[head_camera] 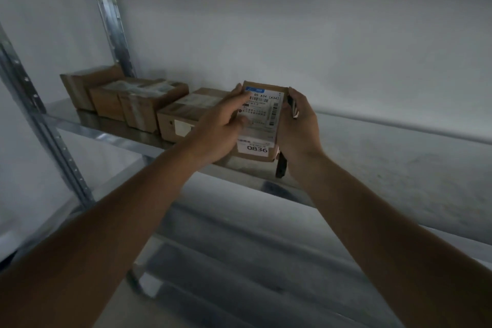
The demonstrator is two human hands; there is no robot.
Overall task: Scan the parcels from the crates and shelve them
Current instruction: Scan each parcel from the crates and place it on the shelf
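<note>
Both hands (left hand [222, 125], right hand [298, 125]) grip one labelled parcel [262, 120] beside four shelved boxes [138, 104].

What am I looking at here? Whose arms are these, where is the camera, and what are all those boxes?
There is no machine here: these are a person's two bare arms, filmed by one wide-angle camera worn on the head, looking forward and down. The person faces a metal shelf by a pale wall. Both hands hold a small cardboard parcel at the shelf's front edge; its label reads 0836. The left hand lies across the label, its fingers on the printed part. The right hand grips the parcel's right side and also has a dark object tucked in it, perhaps a scanner; I cannot tell. To the left, several more brown boxes already sit in a row on the shelf.
</note>
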